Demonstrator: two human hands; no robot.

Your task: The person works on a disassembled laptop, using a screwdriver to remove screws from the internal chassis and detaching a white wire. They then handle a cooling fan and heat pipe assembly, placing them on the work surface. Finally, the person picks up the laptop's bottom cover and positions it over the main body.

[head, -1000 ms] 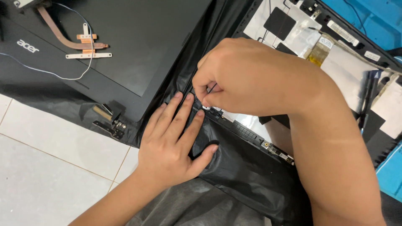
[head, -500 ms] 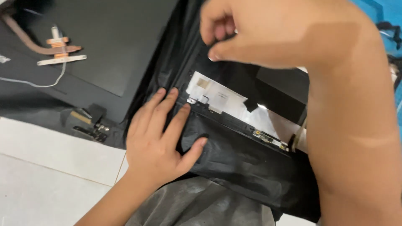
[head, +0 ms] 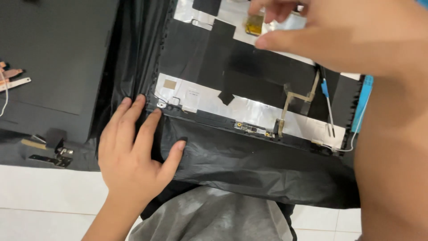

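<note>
Lid (head: 267,76), the back shell of a laptop screen, lies face-up on black plastic sheet (head: 249,165) spread over the floor, silver foil and black tape showing inside it. Going left to right: loose hinge (head: 53,154) rests on the sheet at far left, well apart from the work. Left hand (head: 133,156) lies flat and spread, holding nothing, its fingertips pressing the sheet just beside the lid's lower-left corner near a small screw boss (head: 161,105). Keeping that palm down seems wise, so the shell cannot slide or lift. Along the lower edge sits a small camera board (head: 249,129), then a folded metal strip (head: 292,105) and thin antenna wire (head: 329,111); I would steer clear of these. Right hand (head: 339,31) hovers above the lid's upper part, fingers loosely curled; whether it pinches anything I cannot tell.
</note>
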